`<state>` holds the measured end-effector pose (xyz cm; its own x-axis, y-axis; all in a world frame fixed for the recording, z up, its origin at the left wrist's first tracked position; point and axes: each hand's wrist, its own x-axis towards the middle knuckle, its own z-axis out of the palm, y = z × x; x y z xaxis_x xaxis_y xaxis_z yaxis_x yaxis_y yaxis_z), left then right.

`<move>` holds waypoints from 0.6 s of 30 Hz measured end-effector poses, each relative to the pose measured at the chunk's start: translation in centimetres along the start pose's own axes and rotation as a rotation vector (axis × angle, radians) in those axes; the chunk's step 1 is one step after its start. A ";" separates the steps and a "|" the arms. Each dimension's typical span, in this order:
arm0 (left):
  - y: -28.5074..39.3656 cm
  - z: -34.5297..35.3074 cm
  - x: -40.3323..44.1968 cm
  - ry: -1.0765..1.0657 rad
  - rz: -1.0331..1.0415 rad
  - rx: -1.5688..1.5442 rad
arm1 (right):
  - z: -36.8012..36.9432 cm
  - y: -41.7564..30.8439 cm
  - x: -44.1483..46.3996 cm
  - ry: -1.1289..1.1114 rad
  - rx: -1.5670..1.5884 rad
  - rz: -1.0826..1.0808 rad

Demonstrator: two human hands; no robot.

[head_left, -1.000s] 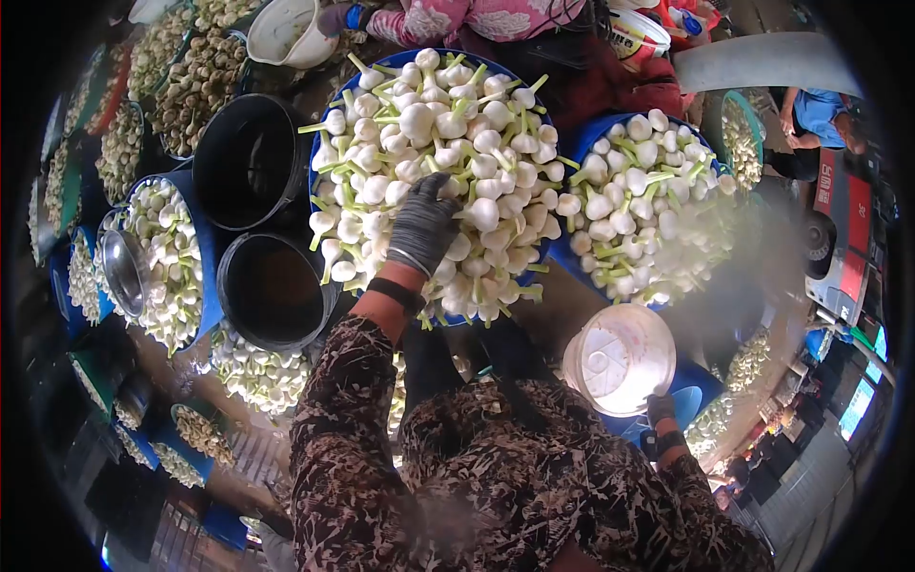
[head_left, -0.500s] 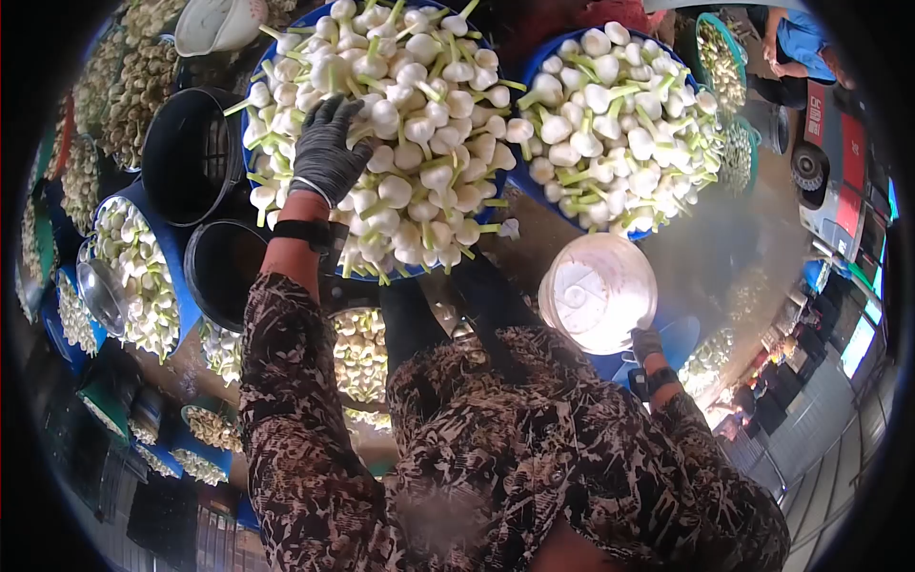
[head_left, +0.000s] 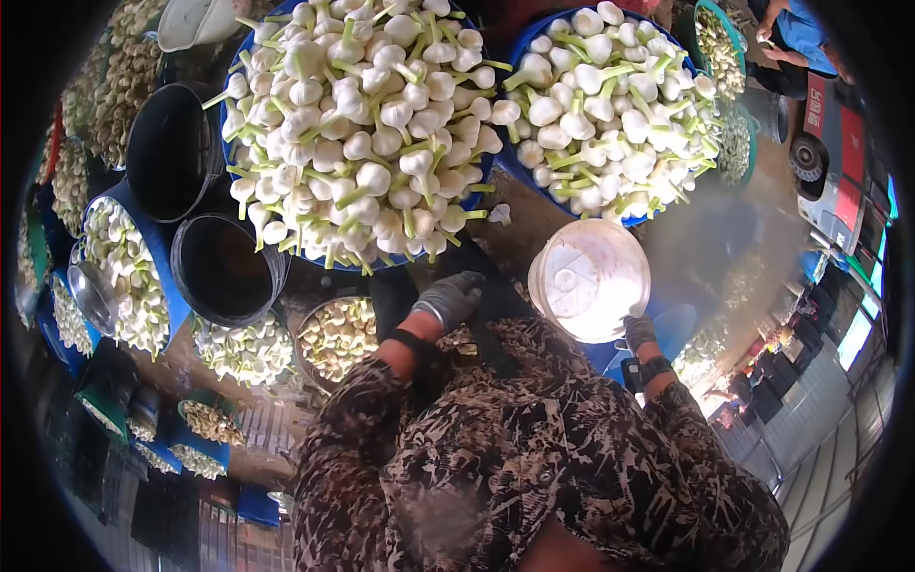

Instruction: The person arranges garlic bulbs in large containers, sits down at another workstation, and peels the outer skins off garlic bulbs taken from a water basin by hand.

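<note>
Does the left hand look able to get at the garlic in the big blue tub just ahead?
Most likely yes: the left hand is close to the near side of the heaped garlic, and nothing visible blocks the way.

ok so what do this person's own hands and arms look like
The left hand and right hand wear grey gloves, each with a dark wristband, the right one with a boxy piece. The sleeves are dark brown with a pale, leafy print.

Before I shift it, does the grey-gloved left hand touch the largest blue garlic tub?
Apart: the head view shows a gap between hand and tub.
</note>
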<state>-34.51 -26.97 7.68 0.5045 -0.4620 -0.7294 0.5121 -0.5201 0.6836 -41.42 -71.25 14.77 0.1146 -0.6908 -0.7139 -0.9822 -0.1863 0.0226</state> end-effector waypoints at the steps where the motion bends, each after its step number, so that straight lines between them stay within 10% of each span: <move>1: -1.8 1.8 1.9 0.004 0.001 0.001 | 0.1 -0.2 0.1 -0.001 0.001 -0.004; 6: -3.0 1.0 8.7 0.223 -0.026 -0.712 | -0.6 -0.8 -0.4 -0.067 0.021 0.009; 18: 1.9 -3.7 1.4 0.192 0.113 -0.513 | -3.1 -1.6 3.4 -0.148 0.043 0.040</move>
<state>-30.26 -25.88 8.04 0.6692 -0.3304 -0.6656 0.6957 -0.0363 0.7175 -38.97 -75.47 14.46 0.0553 -0.5862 -0.8083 -0.9914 -0.1287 0.0256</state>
